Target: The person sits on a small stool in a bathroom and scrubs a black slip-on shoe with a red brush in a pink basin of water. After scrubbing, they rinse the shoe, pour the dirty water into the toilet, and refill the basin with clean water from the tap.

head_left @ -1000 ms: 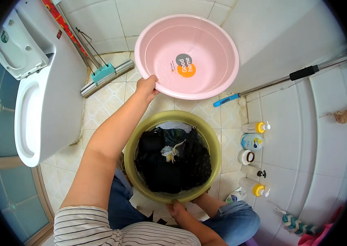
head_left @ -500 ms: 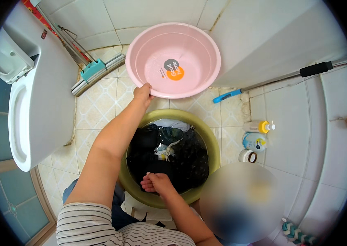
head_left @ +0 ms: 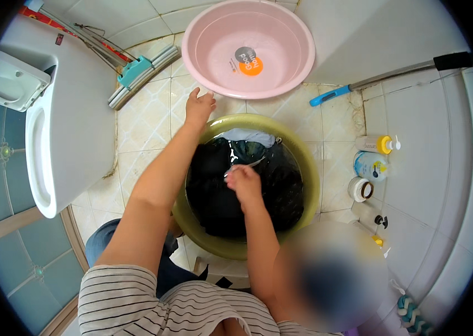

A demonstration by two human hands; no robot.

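Note:
A large olive-green basin [head_left: 310,185] stands on the floor below me, with dark wet clothes [head_left: 214,201] lying in water inside it. A pale grey cloth [head_left: 247,136] shows at its far edge. Over the middle, my right hand [head_left: 244,185] is closed on a small white cloth with strings [head_left: 257,162], mostly covered by the fingers. My left hand [head_left: 199,109] has its fingers apart and holds nothing. It hovers between the two basins, just short of the near rim of a pink basin [head_left: 250,92], which has no clothes in it.
A squeegee mop [head_left: 135,73] leans at the far left beside a white toilet [head_left: 40,157]. On the right lies a blue-tipped pole [head_left: 331,95]. Pump bottles [head_left: 372,144] and an open jar [head_left: 360,189] line the right wall. A blurred patch covers the lower right.
My left hand has let go of the pink basin's rim. My right hand has moved from the near side of the green basin forward onto the white cloth. The view has shifted.

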